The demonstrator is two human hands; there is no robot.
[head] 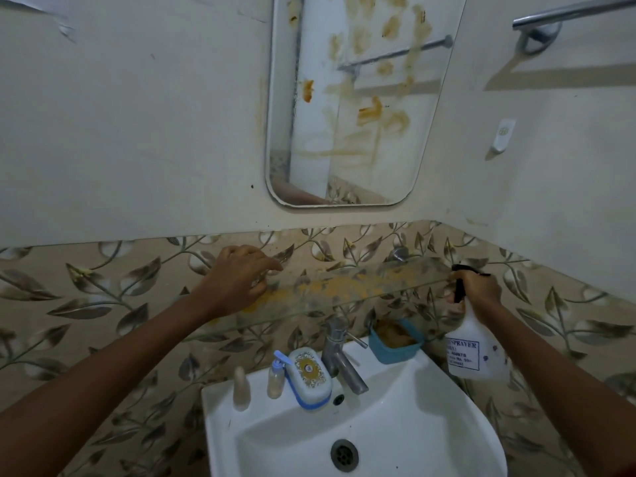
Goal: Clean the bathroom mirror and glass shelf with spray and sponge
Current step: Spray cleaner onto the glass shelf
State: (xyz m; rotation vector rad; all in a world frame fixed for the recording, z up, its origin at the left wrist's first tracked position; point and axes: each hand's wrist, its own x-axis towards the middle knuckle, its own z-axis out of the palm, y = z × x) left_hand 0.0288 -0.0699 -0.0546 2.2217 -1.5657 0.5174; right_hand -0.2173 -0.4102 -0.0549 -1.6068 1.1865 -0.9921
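Observation:
A wall mirror (358, 98) with rounded corners carries orange-brown smears over most of its glass. Below it a glass shelf (344, 290) runs along the leaf-patterned tiles, with yellow-orange grime across its middle. My left hand (237, 277) rests on the shelf's left end, fingers spread and holding nothing. My right hand (476, 290) grips the black trigger head of a white spray bottle (476, 352) at the shelf's right end, with the bottle hanging below my fist. A brownish sponge (392, 333) lies in a blue tub (395, 351) on the sink's back right corner.
A white sink (395, 418) with a chrome tap (339, 352) stands below the shelf. A soap box (309, 376), a small pump bottle (275, 375) and a beige bottle (241, 389) sit on its rim. A chrome towel bar (568, 15) and a white hook (503, 134) are on the right wall.

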